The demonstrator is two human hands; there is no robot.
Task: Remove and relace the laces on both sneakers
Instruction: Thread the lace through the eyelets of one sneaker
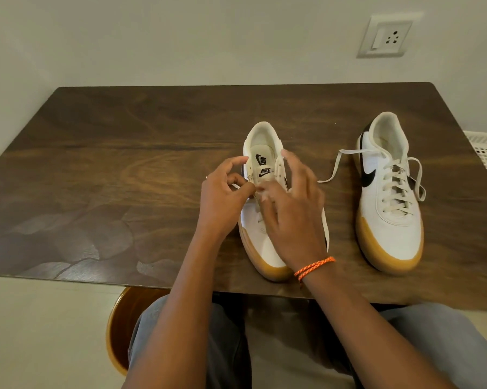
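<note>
Head view has both hands over the near sneaker (260, 242) at frame centre on the tabletop (124, 169) — left hand (222, 200) fingers pinching a lace (235, 186) beside the tongue. Right hand (293, 214) hovers blurred, fingers spread — second sneaker (388, 197), laced, sits right of centre.

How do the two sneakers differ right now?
The near sneaker sits under both hands, the left hand and right hand working at its eyelets; the far sneaker stands untouched to the right. The far sneaker is laced through its eyelets with loose untied ends; the near sneaker's lacing is mostly hidden. Both are white with tan soles, toes toward the person, on the table.
</note>
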